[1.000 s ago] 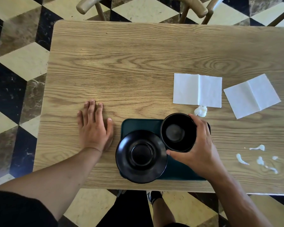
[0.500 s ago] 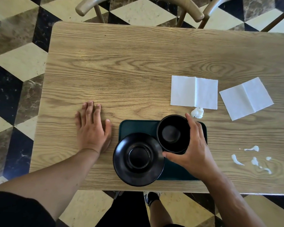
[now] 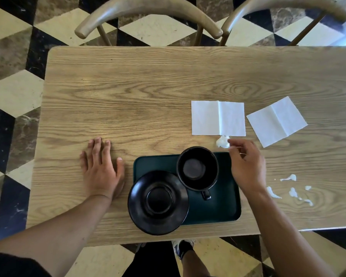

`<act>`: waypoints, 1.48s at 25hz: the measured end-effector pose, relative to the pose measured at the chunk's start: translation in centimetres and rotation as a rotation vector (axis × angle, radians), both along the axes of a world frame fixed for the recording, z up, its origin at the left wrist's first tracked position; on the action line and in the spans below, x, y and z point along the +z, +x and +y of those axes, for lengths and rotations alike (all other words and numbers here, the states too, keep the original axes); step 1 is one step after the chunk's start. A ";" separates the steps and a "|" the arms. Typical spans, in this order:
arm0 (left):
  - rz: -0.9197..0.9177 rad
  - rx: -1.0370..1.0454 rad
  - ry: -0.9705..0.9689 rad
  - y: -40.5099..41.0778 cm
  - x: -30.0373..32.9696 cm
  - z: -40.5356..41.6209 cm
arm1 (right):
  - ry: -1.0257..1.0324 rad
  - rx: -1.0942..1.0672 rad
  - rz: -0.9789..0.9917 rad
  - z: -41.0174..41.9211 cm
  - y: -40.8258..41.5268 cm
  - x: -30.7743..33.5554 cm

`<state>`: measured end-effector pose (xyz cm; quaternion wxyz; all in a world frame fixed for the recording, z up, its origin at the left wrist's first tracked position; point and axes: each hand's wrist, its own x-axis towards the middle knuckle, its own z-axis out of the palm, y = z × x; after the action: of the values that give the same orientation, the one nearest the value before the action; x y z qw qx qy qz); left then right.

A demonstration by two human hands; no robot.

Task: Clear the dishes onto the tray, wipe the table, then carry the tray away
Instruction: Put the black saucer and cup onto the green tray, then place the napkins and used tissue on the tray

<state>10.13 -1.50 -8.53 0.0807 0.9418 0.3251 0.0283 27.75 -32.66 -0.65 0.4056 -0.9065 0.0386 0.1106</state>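
Note:
A dark green tray point(image 3: 224, 204) lies at the table's near edge. On it stand a black saucer point(image 3: 158, 202), overhanging the tray's left front corner, and a black cup point(image 3: 197, 168) with its handle toward me. My right hand point(image 3: 248, 166) hovers just right of the cup, off it, fingers loosely curled and holding nothing; its fingertips reach near a white blob point(image 3: 222, 141) on the wood. My left hand point(image 3: 102, 170) rests flat on the table, left of the tray. Two white napkins lie beyond: one point(image 3: 218, 118) above the cup, another point(image 3: 277, 121) farther right.
White spill smears point(image 3: 292, 189) mark the wooden table point(image 3: 138, 106) to the right of my right forearm. Two wooden chairs point(image 3: 148, 11) stand at the far edge. My shoe point(image 3: 183, 247) shows below the near edge on the checkered floor.
My right hand has let go of the black cup, which now stands on the tray, and moved up and right toward the white blob. The left hand has stayed flat.

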 end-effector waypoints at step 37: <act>0.022 0.002 -0.013 0.1 0.6 -0.5 | -0.137 -0.069 -0.050 4.0 8.7 0.4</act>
<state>10.27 -2.04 -7.91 0.0835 0.9412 0.3271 0.0160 36.47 -28.67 -0.26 0.3472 -0.9327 0.0670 0.0710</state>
